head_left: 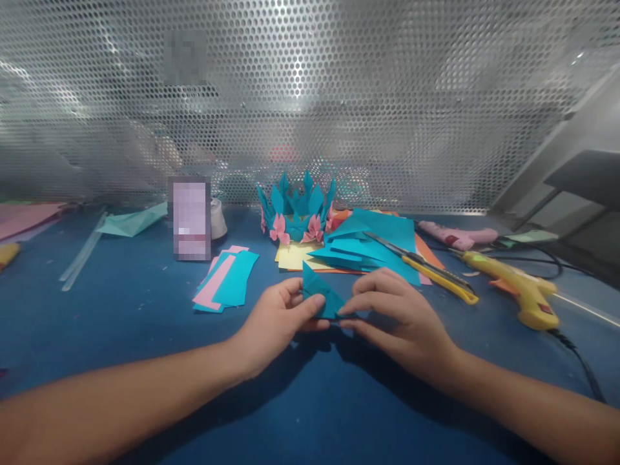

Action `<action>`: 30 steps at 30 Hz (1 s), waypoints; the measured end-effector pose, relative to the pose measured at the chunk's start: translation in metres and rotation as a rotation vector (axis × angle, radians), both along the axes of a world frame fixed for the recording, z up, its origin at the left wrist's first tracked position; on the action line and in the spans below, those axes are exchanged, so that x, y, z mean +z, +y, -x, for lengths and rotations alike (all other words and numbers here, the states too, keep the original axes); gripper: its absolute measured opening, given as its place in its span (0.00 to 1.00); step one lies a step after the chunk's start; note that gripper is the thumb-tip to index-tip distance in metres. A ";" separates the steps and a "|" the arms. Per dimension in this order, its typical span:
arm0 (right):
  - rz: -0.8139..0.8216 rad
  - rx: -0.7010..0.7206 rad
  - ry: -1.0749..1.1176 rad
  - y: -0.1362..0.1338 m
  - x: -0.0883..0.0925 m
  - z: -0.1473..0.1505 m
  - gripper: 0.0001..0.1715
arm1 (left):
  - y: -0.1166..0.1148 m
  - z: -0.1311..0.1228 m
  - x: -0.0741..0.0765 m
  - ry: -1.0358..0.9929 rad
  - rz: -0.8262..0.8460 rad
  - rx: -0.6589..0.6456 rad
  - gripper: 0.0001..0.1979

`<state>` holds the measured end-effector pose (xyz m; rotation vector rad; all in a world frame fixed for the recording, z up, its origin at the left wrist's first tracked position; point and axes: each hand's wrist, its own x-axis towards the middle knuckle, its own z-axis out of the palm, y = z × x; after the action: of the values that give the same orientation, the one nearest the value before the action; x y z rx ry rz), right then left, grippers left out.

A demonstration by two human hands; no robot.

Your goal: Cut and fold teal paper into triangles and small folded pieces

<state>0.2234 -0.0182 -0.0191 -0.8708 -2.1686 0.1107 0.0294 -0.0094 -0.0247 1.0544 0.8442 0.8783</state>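
Above the blue tabletop, a folded teal paper triangle [316,290] is held between both hands. My left hand [281,307] grips its left side, thumb pressed on the front face and fingers behind. With thumb and fingertips, my right hand [392,316] pinches the paper's lower right corner. Just beyond stands a teal paper crown [296,216] with pointed folded tips and pink paper bows. Behind my right hand lies a stack of teal paper sheets [368,236], with a yellow utility knife [436,274] across it.
A phone [190,219] leans on a white cup-like object [218,219]. Teal and pink paper strips [227,281] lie left. A yellow glue gun [520,287] and pink glue gun [458,234] with cables are right. Clear sticks [82,252] lie far left. A perforated metal panel [310,84] closes the back.
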 end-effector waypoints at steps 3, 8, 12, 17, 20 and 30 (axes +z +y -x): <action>0.007 -0.029 0.030 0.000 -0.001 0.000 0.05 | 0.000 0.000 0.000 -0.003 -0.023 0.016 0.11; 0.015 0.006 0.043 -0.002 0.002 0.000 0.04 | -0.002 -0.001 0.000 0.035 -0.034 0.013 0.11; -0.029 0.053 0.033 -0.004 0.005 0.000 0.06 | -0.002 -0.002 -0.001 0.025 -0.061 0.012 0.16; -0.009 0.022 0.046 -0.003 0.004 0.001 0.07 | -0.001 -0.004 -0.002 -0.029 -0.056 0.124 0.26; 0.012 0.047 0.052 -0.003 0.002 0.001 0.08 | -0.001 -0.004 -0.002 0.029 -0.114 0.073 0.17; 0.085 0.067 0.054 -0.004 0.002 0.001 0.03 | -0.004 -0.001 -0.001 0.180 -0.138 0.032 0.09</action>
<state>0.2220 -0.0218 -0.0172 -0.8335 -2.1561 0.2578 0.0302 -0.0129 -0.0260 1.2575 0.9627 0.8875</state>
